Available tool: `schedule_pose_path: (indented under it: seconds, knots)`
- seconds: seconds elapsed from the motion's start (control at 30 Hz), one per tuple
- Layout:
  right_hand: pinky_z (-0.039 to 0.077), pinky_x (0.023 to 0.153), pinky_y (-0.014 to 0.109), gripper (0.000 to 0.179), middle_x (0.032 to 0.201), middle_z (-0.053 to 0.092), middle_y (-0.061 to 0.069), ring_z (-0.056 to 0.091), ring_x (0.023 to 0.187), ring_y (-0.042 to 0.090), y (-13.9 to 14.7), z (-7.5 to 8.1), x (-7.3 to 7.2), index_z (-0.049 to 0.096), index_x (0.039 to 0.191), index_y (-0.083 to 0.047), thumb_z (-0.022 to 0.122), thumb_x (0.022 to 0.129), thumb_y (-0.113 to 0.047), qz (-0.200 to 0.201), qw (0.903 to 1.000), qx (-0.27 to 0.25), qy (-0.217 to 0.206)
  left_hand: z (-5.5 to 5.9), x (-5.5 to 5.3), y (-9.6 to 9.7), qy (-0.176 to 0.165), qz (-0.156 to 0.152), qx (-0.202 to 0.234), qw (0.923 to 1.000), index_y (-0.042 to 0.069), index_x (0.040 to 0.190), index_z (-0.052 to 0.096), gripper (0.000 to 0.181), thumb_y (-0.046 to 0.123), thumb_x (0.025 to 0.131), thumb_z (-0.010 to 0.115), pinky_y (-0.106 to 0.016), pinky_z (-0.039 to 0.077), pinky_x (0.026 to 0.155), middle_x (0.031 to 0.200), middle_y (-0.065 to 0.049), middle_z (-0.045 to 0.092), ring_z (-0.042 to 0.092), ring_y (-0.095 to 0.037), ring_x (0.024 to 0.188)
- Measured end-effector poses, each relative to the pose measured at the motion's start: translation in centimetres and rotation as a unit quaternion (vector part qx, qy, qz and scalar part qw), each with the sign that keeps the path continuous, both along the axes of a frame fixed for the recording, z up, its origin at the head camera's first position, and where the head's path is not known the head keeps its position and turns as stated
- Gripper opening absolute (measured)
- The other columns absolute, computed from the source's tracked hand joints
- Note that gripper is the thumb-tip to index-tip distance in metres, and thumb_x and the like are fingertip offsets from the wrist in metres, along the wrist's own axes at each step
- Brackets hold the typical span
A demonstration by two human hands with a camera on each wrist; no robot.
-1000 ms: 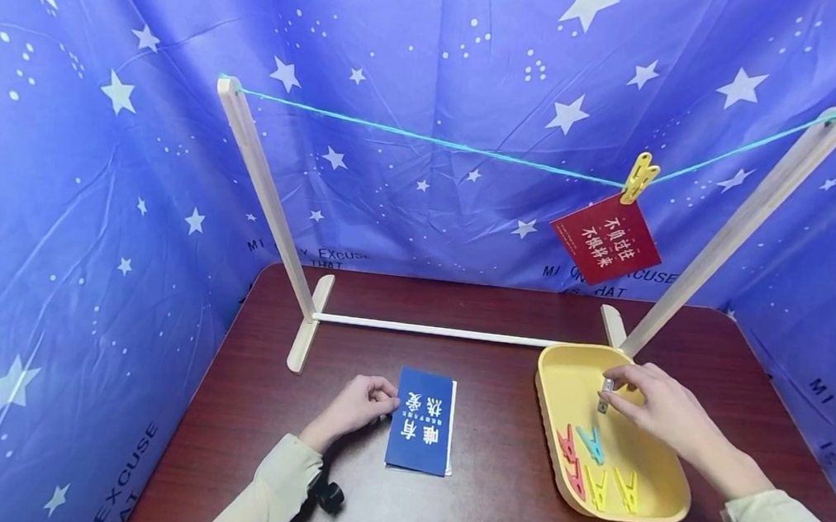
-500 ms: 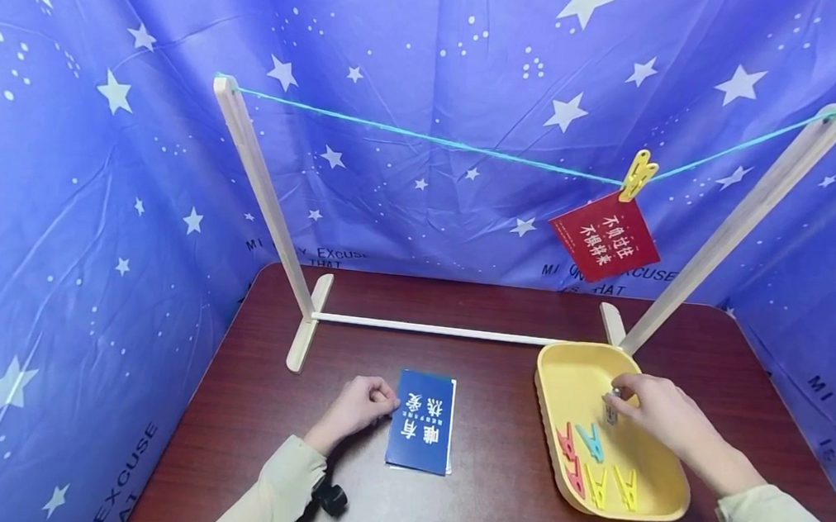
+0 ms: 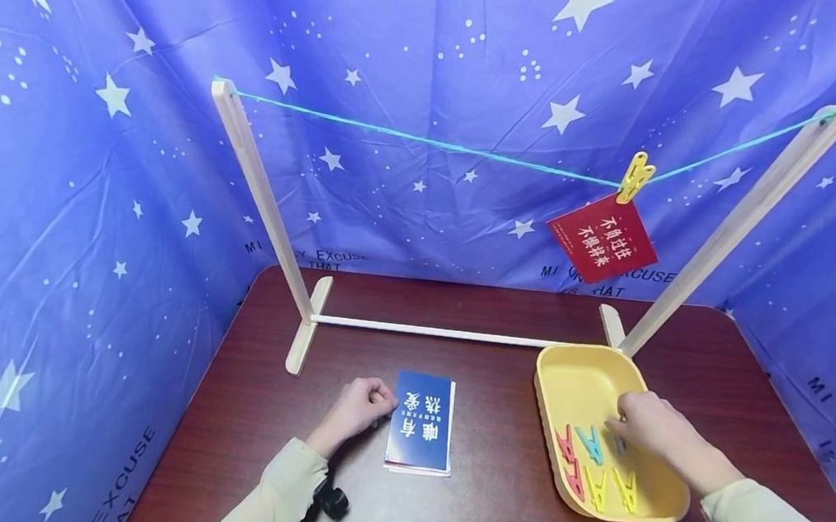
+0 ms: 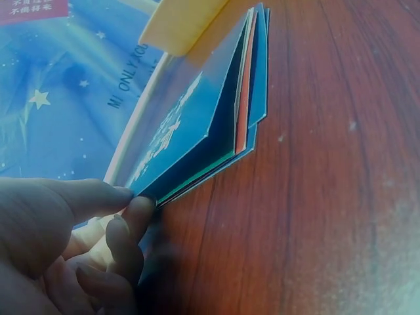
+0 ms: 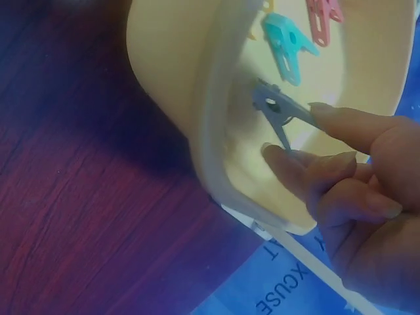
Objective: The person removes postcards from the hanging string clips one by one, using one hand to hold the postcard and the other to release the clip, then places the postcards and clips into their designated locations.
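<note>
My left hand (image 3: 360, 409) pinches the left edge of the blue card (image 3: 419, 419), which has white writing and lies on a small stack of cards. In the left wrist view this card (image 4: 190, 125) is raised at the pinched corner, with a gap beneath it. Over the yellow tray (image 3: 554, 414), my right hand (image 3: 660, 431) pinches a grey clothes peg (image 5: 274, 105) by its two handles, between thumb and fingers. In the head view the fingers mostly hide that peg. Beside it in the tray lie a turquoise peg (image 3: 590, 444), red pegs (image 3: 574, 478) and yellow pegs (image 3: 625, 488).
A wooden stand with a left post (image 3: 263, 198) and right post (image 3: 737, 231) carries a sagging turquoise string (image 3: 429, 139). From it a yellow peg (image 3: 636, 179) holds a red card (image 3: 602, 238). A blue starry cloth (image 3: 407, 210) surrounds the dark red table (image 3: 492, 433).
My right hand has moved down and slightly right in the tray, holding the grey peg. The left hand stays at the blue card's edge.
</note>
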State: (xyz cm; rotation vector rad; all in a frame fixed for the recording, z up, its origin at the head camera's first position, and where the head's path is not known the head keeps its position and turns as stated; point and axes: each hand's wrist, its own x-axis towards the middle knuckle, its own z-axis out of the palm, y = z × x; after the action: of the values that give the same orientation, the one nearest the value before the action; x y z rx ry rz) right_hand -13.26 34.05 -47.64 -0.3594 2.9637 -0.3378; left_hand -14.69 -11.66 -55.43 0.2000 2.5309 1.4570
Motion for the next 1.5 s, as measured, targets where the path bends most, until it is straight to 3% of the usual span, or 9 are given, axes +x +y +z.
schedule_pose_path:
  seconds: [0.47,0.77,1.03,1.5]
  knots:
    - [0.043,0.05,0.036,0.033,0.063,0.047,0.001,0.048,0.055,0.019,-0.2,-0.5,-0.1,0.05,0.067,-0.01,0.078,0.085,-0.014,-0.011,0.9992,0.029,-0.026,-0.1,0.1,0.0,0.021,0.004,-0.02,0.9996,0.007,0.082,0.069,0.015,0.014,0.093,0.075,-0.022,0.047,0.048,0.062,0.004,0.066,0.054,-0.004,0.045]
    - [0.042,0.049,0.035,0.033,0.064,0.047,0.002,0.049,0.056,0.019,-0.3,-0.9,0.0,0.05,0.068,-0.01,0.079,0.082,-0.012,-0.031,0.9978,0.027,-0.053,-0.1,0.2,0.0,0.029,0.005,-0.031,0.9991,0.008,0.081,0.068,0.015,0.014,0.093,0.076,-0.023,0.048,0.049,0.062,0.004,0.067,0.055,-0.004,0.045]
    - [0.043,0.05,0.035,0.032,0.066,0.047,0.003,0.048,0.057,0.019,-0.2,-1.3,0.0,0.05,0.07,-0.009,0.081,0.081,-0.012,-0.013,0.9986,0.033,-0.039,0.0,0.2,0.1,0.031,0.007,-0.032,0.999,0.008,0.081,0.068,0.016,0.014,0.093,0.076,-0.022,0.047,0.049,0.063,0.003,0.068,0.055,-0.004,0.045]
    - [0.043,0.051,0.035,0.032,0.066,0.049,0.003,0.049,0.058,0.019,-0.4,-1.1,0.2,0.051,0.07,-0.009,0.08,0.083,-0.012,-0.015,0.9985,0.033,-0.042,0.2,0.2,0.0,0.02,0.0,-0.021,0.9996,0.007,0.08,0.066,0.019,0.014,0.094,0.075,-0.023,0.047,0.048,0.062,0.002,0.066,0.056,-0.005,0.046]
